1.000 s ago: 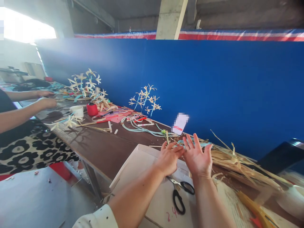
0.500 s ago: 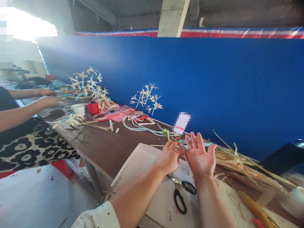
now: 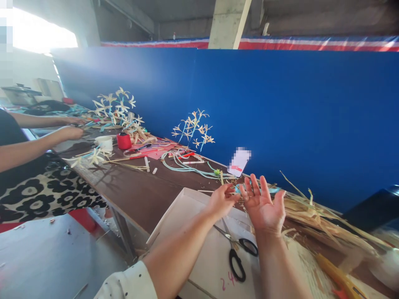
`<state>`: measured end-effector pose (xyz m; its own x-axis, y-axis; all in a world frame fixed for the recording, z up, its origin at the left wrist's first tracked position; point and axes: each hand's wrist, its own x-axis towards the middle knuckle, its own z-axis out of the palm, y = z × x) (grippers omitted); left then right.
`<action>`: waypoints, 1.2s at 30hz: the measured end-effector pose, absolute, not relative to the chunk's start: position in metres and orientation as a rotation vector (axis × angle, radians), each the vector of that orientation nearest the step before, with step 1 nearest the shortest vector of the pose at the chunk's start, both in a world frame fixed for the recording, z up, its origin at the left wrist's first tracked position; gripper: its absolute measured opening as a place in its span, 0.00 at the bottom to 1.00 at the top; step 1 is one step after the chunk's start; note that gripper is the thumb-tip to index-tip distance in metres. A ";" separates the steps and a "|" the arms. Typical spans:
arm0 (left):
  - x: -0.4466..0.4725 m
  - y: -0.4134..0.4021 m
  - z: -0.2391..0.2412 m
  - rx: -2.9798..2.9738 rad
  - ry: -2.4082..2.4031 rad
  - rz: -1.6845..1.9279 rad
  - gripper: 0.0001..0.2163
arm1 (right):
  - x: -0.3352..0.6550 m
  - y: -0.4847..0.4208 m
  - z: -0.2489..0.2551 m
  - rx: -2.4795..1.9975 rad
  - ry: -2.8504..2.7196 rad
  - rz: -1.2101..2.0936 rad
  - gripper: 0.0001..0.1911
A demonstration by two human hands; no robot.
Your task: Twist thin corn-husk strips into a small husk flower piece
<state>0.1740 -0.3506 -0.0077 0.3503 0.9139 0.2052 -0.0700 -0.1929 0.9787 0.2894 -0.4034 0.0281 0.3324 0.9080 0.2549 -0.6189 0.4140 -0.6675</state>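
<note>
My left hand (image 3: 221,202) hovers over the white box lid (image 3: 174,220), fingers bent and slightly apart, with nothing visible in them. Its fingertips point at the little finger of my right hand (image 3: 264,205) and come close to it. Palm up and fingers spread, my right hand holds nothing. Black-handled scissors (image 3: 237,265) lie spread in the lid below, between my forearms. Pale dried strips (image 3: 311,211) are heaped to the right of my right hand. Bits of straw and blue tape lie just behind my fingertips.
A yellow hot glue gun (image 3: 339,276) lies at lower right. Pale-petalled flower stems (image 3: 193,128) stand along the blue partition (image 3: 280,104). A red thread spool (image 3: 124,141), a white cup (image 3: 105,143) and light-blue cords (image 3: 174,166) lie leftward. Another person's hands (image 3: 73,128) work at far left.
My left hand has drawn back slightly from my right little finger and its fingers have loosened. More of the scissor blades shows. The other person's hands have shifted right.
</note>
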 end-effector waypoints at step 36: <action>0.145 -0.311 -0.002 1.298 1.222 1.535 0.05 | 0.313 -0.405 0.026 -1.369 -0.931 0.750 0.25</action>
<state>0.1451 -0.3107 -0.0022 -0.1854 0.9516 0.2452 0.0256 -0.2447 0.9693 0.3135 -0.4053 0.0264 0.4619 0.8801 0.1097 0.0795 0.0821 -0.9934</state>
